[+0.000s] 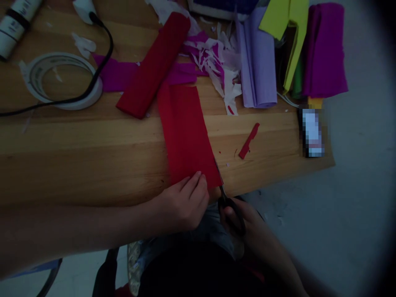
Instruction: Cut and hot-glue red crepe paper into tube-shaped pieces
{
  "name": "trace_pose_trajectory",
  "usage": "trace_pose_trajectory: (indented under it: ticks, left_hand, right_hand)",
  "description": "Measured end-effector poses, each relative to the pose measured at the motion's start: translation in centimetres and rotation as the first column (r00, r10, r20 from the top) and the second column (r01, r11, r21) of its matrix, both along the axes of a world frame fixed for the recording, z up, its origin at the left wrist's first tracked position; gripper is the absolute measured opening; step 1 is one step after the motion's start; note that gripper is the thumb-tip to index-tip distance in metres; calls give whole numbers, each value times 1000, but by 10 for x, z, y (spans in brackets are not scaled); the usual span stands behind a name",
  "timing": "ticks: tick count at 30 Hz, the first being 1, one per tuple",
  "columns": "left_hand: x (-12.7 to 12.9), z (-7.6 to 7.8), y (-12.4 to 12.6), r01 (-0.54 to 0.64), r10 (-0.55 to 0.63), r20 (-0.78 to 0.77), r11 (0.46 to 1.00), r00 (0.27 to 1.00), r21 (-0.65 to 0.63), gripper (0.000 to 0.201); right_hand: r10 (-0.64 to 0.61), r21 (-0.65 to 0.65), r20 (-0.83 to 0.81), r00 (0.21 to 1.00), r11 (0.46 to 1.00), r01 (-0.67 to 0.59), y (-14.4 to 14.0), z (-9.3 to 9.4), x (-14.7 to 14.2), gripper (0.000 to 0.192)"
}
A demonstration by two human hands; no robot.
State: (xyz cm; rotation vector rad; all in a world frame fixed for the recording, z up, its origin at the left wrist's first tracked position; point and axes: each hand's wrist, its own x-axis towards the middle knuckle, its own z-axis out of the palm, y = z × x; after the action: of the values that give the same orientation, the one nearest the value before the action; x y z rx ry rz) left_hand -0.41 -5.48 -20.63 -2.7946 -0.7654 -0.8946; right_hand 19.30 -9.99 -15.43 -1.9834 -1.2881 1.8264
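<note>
A flat sheet of red crepe paper (188, 132) lies on the wooden table and reaches its front edge. My left hand (188, 202) grips the near edge of this sheet, fingers on top and pressed together. Black-handled scissors (222, 192) are in my right hand (244, 218), fingers through the loops. Their blades sit along the sheet's right edge near its front corner, partly hidden by the paper. A narrow red paper scrap (249, 141) rests to the right of the sheet. Beyond it, a folded red crepe roll (154, 66) lies at a slant.
A roll of white tape (32, 82) is at left, crossed by a black cable (107, 57). Torn white scraps (213, 55) and magenta paper (113, 76) lie behind. Lilac (258, 62), yellow (292, 45) and purple (324, 51) papers stand back right, near a phone (312, 132).
</note>
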Motion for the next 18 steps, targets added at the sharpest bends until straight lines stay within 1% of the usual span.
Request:
trace_pose_trajectory:
  ticks: [4, 8, 12, 16, 18]
  left_hand:
    - [0, -1, 0, 2, -2, -2, 1000, 1000, 1, 27]
    - [0, -1, 1, -3, 3, -13, 1000, 1000, 9, 29]
    - [-2, 3, 1, 16, -16, 10, 1000, 1000, -14, 29]
    - [-3, 8, 0, 54, -56, -24, 997, 998, -60, 27]
    - [-3, 7, -1, 59, -60, -11, 997, 998, -49, 27]
  right_hand:
    - [-8, -5, 25, 1000, 1000, 8, 0, -1, 0, 53]
    - [-23, -18, 8, 1000, 1000, 23, 0, -1, 0, 54]
    - [-30, -9, -39, 999, 1000, 30, 1, 1, 1, 53]
    - [-28, -16, -22, 999, 999, 27, 2, 2, 1, 54]
    - [-31, -11, -21, 999, 999, 31, 1, 1, 1, 55]
